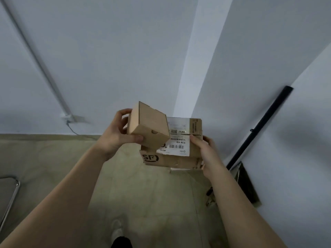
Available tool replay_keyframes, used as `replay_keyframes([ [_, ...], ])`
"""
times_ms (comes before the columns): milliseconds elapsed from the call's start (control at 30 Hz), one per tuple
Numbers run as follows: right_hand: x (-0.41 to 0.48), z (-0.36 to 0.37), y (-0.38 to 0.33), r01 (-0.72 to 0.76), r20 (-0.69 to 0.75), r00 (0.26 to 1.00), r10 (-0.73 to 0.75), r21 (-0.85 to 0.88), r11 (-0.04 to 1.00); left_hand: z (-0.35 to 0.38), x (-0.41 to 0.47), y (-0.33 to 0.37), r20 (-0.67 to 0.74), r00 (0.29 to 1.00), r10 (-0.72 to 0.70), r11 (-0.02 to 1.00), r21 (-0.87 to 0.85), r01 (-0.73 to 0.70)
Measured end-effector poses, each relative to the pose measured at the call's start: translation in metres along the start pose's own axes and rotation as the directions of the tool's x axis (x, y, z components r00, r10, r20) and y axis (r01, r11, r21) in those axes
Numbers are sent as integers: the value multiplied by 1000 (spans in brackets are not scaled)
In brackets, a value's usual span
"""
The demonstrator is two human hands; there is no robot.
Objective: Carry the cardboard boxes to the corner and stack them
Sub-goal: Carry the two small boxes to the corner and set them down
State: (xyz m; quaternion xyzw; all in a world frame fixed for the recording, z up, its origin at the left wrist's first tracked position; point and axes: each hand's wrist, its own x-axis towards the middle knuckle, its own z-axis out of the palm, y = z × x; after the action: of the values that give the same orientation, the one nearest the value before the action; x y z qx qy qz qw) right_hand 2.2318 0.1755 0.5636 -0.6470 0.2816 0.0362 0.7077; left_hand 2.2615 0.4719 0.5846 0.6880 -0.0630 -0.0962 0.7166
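We have our left hand (116,133) gripping the small box (148,127), tilted over the big box (179,145), which our right hand (206,154) clasps, both in the air near the corner. We reckon the small box could slide off if that tilt stays

The person holds two cardboard boxes in the air above a beige floor (53,158), facing pale walls (107,59). The left hand (116,135) grips a small plain box (148,126), tilted, thumb along its lower edge. That box overlaps the near left corner of a larger box (179,158) bearing a white shipping label (177,140) and a printed logo on its side. The right hand (206,151) clasps the larger box's right end. A black bar (259,127) leans along the right wall, and a shoe (117,230) shows below.
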Motion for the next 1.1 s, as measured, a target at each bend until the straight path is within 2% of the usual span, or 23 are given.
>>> replay_keyframes([
  [100, 35, 46, -20, 40, -13, 999, -41, -44, 998, -41, 57, 7, 18, 999, 33, 999, -3, -33],
  [300, 104, 147, -42, 23, -33, 999, -26, -108, 994, -92, 160, 15, 89, 990, 107, 968, 217, -124],
  [400, 137, 193, -43, -2, -24, 1000, -1, -145, 989, -107, 205, 16, 145, 978, 148, 913, 360, -191],
  [533, 171, 232, -39, -57, 8, 998, 58, -125, 990, -114, 245, 7, 236, 963, 129, 761, 599, -249],
  [600, 195, 247, -32, -105, 4, 994, 106, -92, 990, -122, 266, -3, 228, 963, 143, 712, 652, -260],
  [667, 212, 257, -27, -140, 21, 990, 141, -42, 989, -129, 280, -15, 170, 970, 176, 713, 657, -245],
  [767, 250, 271, -14, -178, 64, 982, 177, 7, 984, -144, 308, -48, -32, 981, 194, 740, 661, -124],
  [800, 261, 276, -12, -179, 70, 982, 177, 17, 984, -149, 316, -59, -136, 980, 144, 767, 641, -24],
  [867, 295, 288, 1, -184, 83, 980, 183, 13, 983, -160, 341, -87, -303, 952, -45, 823, 528, 207],
  [933, 325, 298, 16, -201, 90, 976, 199, 11, 980, -167, 362, -112, -344, 919, -194, 843, 420, 336],
  [1100, 435, 320, 93, -166, 142, 976, 167, -18, 986, -179, 424, -221, -390, 865, -317, 822, 343, 455],
])
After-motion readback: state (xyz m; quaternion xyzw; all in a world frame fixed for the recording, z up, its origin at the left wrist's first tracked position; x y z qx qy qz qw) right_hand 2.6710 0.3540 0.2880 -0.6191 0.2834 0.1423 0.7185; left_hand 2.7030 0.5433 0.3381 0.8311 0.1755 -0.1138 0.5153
